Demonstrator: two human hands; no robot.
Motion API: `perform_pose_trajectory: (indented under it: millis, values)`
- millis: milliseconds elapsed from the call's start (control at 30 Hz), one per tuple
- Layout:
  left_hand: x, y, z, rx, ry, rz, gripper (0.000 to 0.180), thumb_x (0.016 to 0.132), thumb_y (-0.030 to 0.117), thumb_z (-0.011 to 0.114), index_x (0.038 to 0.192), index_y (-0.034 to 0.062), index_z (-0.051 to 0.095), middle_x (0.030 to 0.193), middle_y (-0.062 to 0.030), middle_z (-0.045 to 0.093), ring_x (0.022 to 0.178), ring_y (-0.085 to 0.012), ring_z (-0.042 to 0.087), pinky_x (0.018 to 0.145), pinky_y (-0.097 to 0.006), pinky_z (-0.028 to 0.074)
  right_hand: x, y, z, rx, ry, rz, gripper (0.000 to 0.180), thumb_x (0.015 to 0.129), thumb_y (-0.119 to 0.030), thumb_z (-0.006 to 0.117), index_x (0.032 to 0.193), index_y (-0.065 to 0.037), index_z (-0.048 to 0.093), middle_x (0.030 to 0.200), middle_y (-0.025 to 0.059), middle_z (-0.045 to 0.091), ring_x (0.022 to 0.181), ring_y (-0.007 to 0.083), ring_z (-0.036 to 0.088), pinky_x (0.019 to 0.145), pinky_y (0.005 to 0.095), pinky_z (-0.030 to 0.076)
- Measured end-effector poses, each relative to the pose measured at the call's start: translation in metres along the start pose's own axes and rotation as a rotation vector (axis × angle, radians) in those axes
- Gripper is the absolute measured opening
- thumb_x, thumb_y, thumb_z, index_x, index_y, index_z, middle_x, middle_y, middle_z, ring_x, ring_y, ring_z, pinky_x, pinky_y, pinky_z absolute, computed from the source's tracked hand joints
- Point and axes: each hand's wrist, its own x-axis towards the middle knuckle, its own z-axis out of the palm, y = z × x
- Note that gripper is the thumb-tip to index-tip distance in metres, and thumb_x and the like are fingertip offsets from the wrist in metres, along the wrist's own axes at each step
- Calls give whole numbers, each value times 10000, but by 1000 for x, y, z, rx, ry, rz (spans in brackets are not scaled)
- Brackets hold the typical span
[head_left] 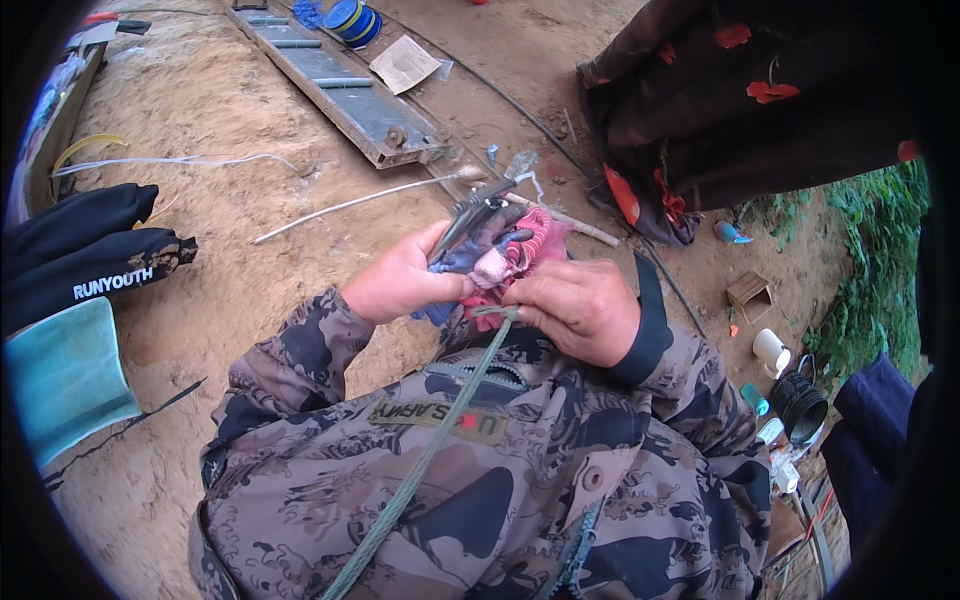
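Note:
In front of my chest, my left hand (405,278) is closed on the near left side of a bundle of pink and blue cloth (532,240). Pink ribbed fabric and dark bluish cloth are gathered there with a dark metal-looking piece (472,212) whose kind I cannot make out. A pale lump (490,268) shows in the middle of the bundle. My right hand (585,310) pinches a green rope (415,470) where it loops or knots against the bundle's lower side. From there the rope runs down across my camouflage jacket (380,500).
Bare dirt ground lies below, with a metal ladder-like frame (345,90), a blue-yellow spool (352,22), cardboard (404,64) and a thin stick (350,208). Dark floral cloth (740,100) hangs at upper right. A white mug (770,350) and black pot (798,405) stand right; dark garments (90,250) lie left.

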Motion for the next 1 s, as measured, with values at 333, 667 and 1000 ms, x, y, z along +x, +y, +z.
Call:
perform_pose_trajectory:
  millis: [333,667,1000]
  values:
    - [-4,-1,4,128,-166,-5,641,790,79,738,1369,7,473,1216,-28,589,1095,-84,524,994,-257,416,-1,4,-19,-79,-52,-97,181,769,-40,742,919,-47,642,806,109,645,713,304,654,614,376,519]
    - [-12,15,4,-289,201,129,467,853,50,648,1294,17,497,1064,-52,627,915,-123,634,800,-288,542,-17,5,-13,-207,-40,-140,144,769,-72,708,827,-69,576,764,83,571,682,297,605,582,397,479]
    - [37,19,-3,-268,137,83,373,860,41,626,1223,6,547,1071,-72,645,939,-144,644,819,-287,525,11,7,20,-272,-49,-80,299,818,-232,726,1096,-153,647,798,93,544,688,298,605,569,422,476]
